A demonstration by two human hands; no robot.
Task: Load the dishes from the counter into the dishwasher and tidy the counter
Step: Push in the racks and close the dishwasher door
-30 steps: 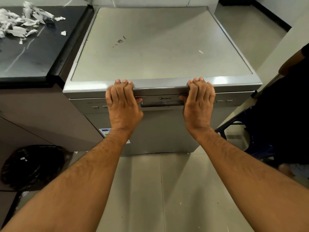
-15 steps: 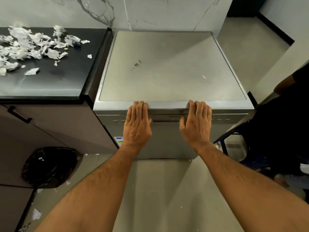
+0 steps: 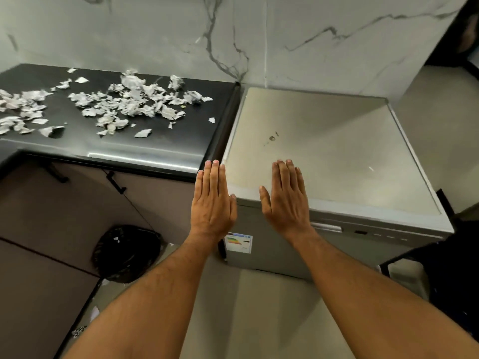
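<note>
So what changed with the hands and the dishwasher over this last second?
Both hands let go of the dishwasher's top front edge. The left hand and right hand now hold flat and open in front of it, shifted left. The door stayed shut; the torn paper remains on the counter.

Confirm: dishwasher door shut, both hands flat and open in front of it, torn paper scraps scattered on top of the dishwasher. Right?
Not quite. The head view shows the paper scraps lying on the black counter, not on the dishwasher. Door shut, left hand and right hand flat and open: correct.
</note>
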